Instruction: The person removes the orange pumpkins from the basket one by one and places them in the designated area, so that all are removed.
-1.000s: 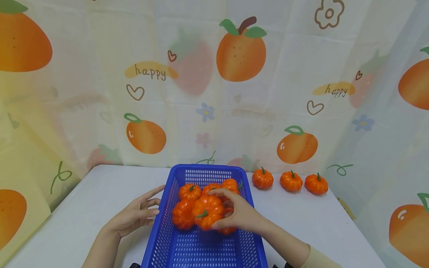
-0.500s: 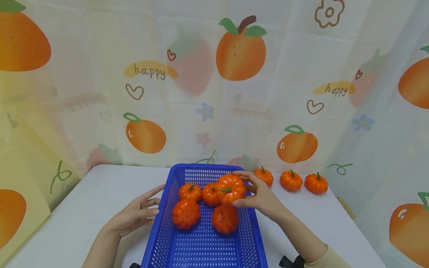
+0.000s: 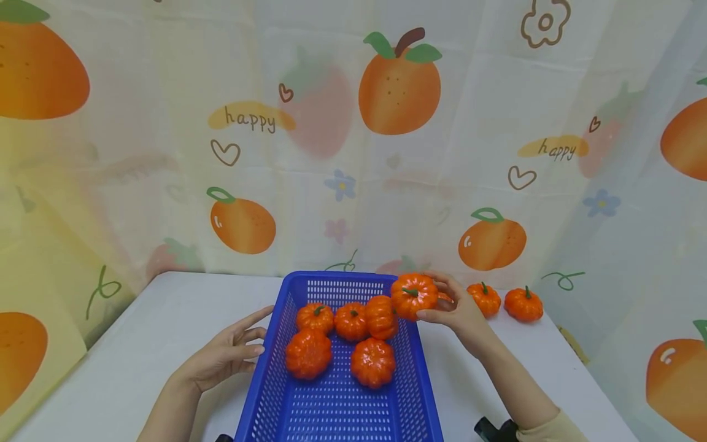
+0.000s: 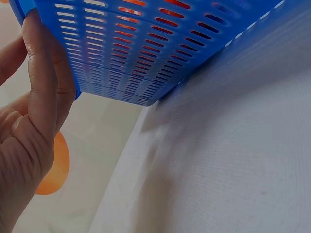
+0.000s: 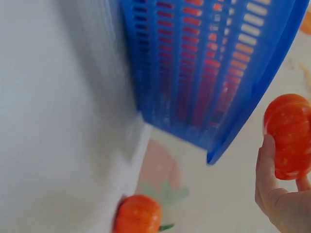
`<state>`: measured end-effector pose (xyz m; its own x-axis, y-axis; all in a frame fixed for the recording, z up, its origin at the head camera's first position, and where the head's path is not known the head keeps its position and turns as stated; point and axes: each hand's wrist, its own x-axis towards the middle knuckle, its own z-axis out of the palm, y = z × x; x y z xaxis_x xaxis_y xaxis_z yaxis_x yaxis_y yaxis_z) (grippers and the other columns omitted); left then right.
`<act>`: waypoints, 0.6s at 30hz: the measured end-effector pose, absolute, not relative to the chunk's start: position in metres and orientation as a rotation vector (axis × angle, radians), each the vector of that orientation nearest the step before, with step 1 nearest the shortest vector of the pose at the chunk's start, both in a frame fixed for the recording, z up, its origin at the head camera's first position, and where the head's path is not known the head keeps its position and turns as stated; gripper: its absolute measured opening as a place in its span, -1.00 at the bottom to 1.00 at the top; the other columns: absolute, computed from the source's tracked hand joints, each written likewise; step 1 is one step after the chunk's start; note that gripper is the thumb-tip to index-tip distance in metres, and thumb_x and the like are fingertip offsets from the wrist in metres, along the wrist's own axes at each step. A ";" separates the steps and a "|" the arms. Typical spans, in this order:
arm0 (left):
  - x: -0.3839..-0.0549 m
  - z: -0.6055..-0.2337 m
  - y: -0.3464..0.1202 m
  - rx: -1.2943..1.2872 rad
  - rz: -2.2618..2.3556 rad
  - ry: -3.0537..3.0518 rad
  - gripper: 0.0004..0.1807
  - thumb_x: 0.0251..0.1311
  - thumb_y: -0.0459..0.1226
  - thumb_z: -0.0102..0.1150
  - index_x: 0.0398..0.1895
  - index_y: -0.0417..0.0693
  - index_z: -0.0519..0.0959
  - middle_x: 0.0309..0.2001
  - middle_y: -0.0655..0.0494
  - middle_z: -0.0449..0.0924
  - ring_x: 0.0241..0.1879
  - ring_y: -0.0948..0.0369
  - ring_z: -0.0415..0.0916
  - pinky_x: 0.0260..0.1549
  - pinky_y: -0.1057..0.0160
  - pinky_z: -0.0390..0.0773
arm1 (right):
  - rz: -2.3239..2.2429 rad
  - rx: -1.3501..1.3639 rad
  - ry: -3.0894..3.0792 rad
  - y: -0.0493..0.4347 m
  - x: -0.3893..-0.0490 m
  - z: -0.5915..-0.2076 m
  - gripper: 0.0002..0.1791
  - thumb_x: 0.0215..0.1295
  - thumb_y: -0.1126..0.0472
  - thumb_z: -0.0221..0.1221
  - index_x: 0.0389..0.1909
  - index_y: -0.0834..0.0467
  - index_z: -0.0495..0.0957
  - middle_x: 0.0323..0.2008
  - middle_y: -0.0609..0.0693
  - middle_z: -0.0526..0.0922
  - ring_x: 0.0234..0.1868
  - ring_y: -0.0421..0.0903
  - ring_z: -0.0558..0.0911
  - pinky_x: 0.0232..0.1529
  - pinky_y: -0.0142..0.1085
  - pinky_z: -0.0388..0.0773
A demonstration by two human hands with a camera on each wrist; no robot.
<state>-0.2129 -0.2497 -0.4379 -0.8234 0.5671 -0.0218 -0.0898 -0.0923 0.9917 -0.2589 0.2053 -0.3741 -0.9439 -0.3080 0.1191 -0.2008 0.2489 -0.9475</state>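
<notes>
A small orange pumpkin (image 3: 413, 296) with a green stem is held up by my right hand (image 3: 463, 313), fingers and thumb round its right side. It hangs over the right rim of a blue plastic basket (image 3: 342, 417); in the right wrist view the held pumpkin (image 5: 289, 136) is clear of the basket wall. Several more pumpkins (image 3: 308, 354) sit in the far half of the basket. My left hand (image 3: 223, 356) rests against the basket's left side with relaxed fingers; the left wrist view shows its fingertips (image 4: 33, 22) at the rim.
To the right of the basket, more pumpkins (image 3: 523, 305) stand in a row at the back of the white table (image 3: 497, 374); one is mostly hidden behind my right hand. A curtain with printed fruit (image 3: 353, 153) hangs behind the table.
My right hand has lifted the pumpkin from among the others and carried it right, to the basket's far right rim. The left hand has stayed in place.
</notes>
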 end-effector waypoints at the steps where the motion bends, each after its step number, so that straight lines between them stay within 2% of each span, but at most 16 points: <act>1: -0.213 -0.438 -0.250 0.525 1.969 1.736 -0.21 0.41 -0.40 -0.07 0.60 0.08 -0.15 0.03 0.21 0.54 -0.05 0.28 0.64 -0.04 0.19 0.70 | -1.817 -0.466 2.401 0.208 -0.260 -0.376 -0.22 0.20 0.17 0.34 0.42 -0.12 0.23 0.36 0.17 0.28 0.28 0.13 0.54 0.12 -0.20 0.66; 6: -0.213 -0.440 -0.251 0.555 1.987 1.700 -0.22 0.42 -0.42 -0.11 0.60 0.07 -0.15 0.03 0.20 0.55 -0.05 0.28 0.65 -0.05 0.20 0.70 | -1.872 -0.341 2.339 0.222 -0.266 -0.383 -0.20 0.24 0.17 0.31 0.45 -0.13 0.18 0.38 0.17 0.22 0.17 -0.08 0.60 0.11 -0.28 0.65; 9: -0.213 -0.441 -0.251 0.552 1.989 1.703 -0.23 0.42 -0.42 -0.10 0.60 0.08 -0.15 0.02 0.20 0.55 -0.06 0.28 0.65 -0.05 0.20 0.70 | -1.897 -0.292 2.311 0.230 -0.270 -0.388 -0.19 0.26 0.17 0.29 0.48 -0.10 0.13 0.37 0.18 0.19 0.16 -0.13 0.55 0.08 -0.31 0.66; 13: -0.213 -0.440 -0.250 0.535 1.979 1.728 -0.22 0.41 -0.40 -0.08 0.60 0.08 -0.14 0.03 0.19 0.55 -0.05 0.28 0.65 -0.04 0.19 0.70 | -1.900 -0.276 2.274 0.242 -0.275 -0.395 -0.18 0.30 0.19 0.25 0.51 -0.03 0.07 0.39 0.23 0.15 0.22 -0.05 0.45 0.07 -0.27 0.67; 18: -0.214 -0.440 -0.249 0.517 1.970 1.748 -0.22 0.41 -0.39 -0.07 0.60 0.07 -0.14 0.03 0.18 0.55 -0.06 0.27 0.65 -0.05 0.18 0.70 | -1.858 -0.231 2.236 0.256 -0.281 -0.406 -0.16 0.31 0.18 0.24 0.52 0.01 0.02 0.49 0.25 0.02 0.39 0.17 0.29 0.11 -0.23 0.66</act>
